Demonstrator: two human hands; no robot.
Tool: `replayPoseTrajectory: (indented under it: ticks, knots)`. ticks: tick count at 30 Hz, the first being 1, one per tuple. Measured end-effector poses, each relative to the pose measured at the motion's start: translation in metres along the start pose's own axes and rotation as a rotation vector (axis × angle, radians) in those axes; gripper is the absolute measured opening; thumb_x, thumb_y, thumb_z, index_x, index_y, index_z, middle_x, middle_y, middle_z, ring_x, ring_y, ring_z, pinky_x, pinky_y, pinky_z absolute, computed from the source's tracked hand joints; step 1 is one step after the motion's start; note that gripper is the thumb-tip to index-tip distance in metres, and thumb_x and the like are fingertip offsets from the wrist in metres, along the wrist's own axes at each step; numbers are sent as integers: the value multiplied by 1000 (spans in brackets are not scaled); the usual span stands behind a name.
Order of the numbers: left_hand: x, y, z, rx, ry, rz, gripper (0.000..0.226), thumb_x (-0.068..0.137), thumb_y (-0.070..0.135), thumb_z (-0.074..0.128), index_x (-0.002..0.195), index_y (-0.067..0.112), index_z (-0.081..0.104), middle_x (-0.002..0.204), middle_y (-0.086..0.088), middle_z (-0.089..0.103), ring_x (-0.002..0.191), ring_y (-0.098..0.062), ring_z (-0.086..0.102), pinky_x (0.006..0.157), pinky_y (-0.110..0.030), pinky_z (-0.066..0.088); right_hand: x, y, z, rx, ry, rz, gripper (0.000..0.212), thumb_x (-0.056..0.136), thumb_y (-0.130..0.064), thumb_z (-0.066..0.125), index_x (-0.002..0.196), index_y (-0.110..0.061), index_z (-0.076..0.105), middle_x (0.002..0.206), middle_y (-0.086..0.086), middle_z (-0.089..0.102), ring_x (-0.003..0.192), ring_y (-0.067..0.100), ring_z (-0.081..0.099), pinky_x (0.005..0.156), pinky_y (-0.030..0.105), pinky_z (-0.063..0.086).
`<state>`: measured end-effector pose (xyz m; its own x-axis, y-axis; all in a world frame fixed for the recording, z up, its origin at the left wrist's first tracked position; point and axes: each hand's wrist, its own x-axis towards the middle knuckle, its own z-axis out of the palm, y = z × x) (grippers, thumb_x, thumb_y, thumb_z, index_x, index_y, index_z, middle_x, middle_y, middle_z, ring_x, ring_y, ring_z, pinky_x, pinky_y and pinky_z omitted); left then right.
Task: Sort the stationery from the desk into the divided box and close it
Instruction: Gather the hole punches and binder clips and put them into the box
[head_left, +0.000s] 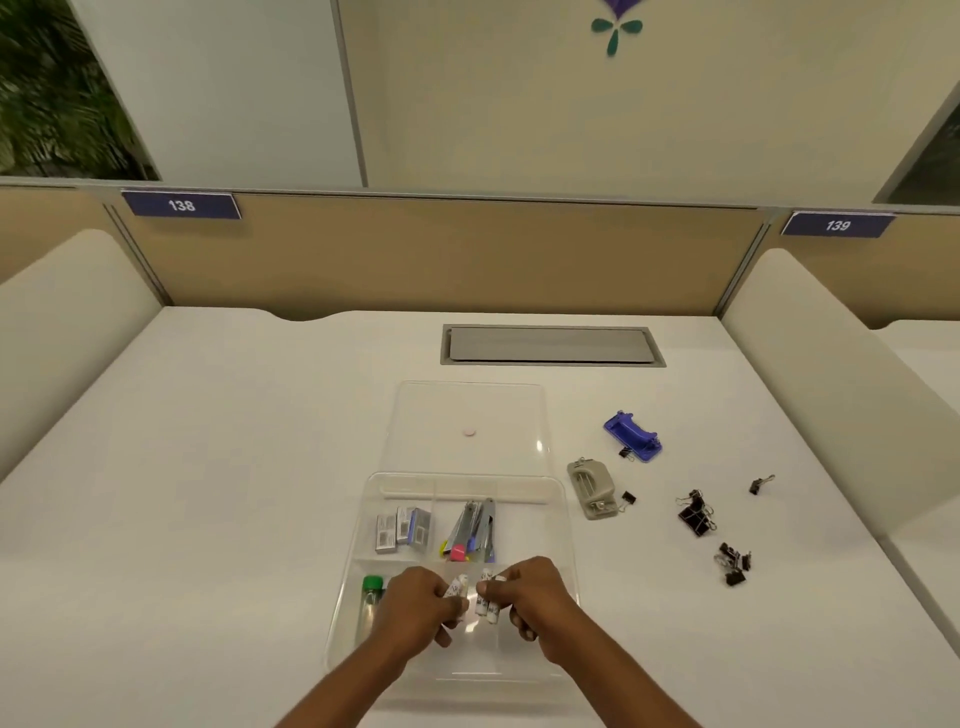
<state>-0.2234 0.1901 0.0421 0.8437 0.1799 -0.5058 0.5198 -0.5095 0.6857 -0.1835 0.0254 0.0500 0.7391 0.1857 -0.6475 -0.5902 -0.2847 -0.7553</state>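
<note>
A clear divided box (363, 525) stands on the white desk with its clear lid (467, 410) lying flat behind it. My left hand (415, 605) grips a small white tube (456, 588) over the box's near middle compartment. My right hand (530, 595) holds two more white tubes (487, 603) beside it. Small staple boxes (402, 528) fill the far-left compartment. Staplers and a pink-ended item (472, 527) lie in the far-middle one. A green-capped tube (371, 597) rests in the near-left one.
To the right of the box lie a grey hole punch (592, 488), a blue hole punch (632, 435) and several black binder clips (695, 514) scattered toward the desk's right side. A grey cable hatch (550, 345) sits behind the lid.
</note>
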Motion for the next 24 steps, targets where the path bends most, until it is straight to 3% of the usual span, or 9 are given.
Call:
replayPoseTrajectory:
  ticks: [6,14,19,22,24]
  knots:
    - [-4,-6,5,234,70,8,21,81,30,67,70,12,71,61,-2,72,45,-8,67,59,-25,59,-1,7,25,-159,108,9,21,70,-18,77,65,-5,62,59,15,61,32,12,37,39,19,27]
    - [5,-18,15,437,161,32,21,80,33,54,70,18,66,63,0,69,57,-14,68,63,-31,59,-2,5,44,-404,213,11,28,69,-27,73,81,-2,70,57,3,64,34,10,52,37,18,39]
    - [10,-18,18,425,138,13,20,75,33,54,64,18,60,56,0,65,55,-14,66,63,-31,58,-4,8,44,-418,178,5,28,73,-22,65,84,3,70,65,12,72,35,12,59,52,23,52]
    - [11,-20,20,415,127,29,22,79,37,54,63,21,51,57,1,66,70,-15,68,63,-28,53,-6,10,41,-390,159,-19,18,73,-18,63,75,-1,71,60,11,67,34,11,57,54,24,52]
    - [11,-20,21,387,128,28,22,81,40,54,65,24,50,60,3,67,84,-17,67,53,-22,45,-8,11,40,-375,142,-18,12,73,-16,64,70,-7,71,63,10,67,37,12,58,52,22,49]
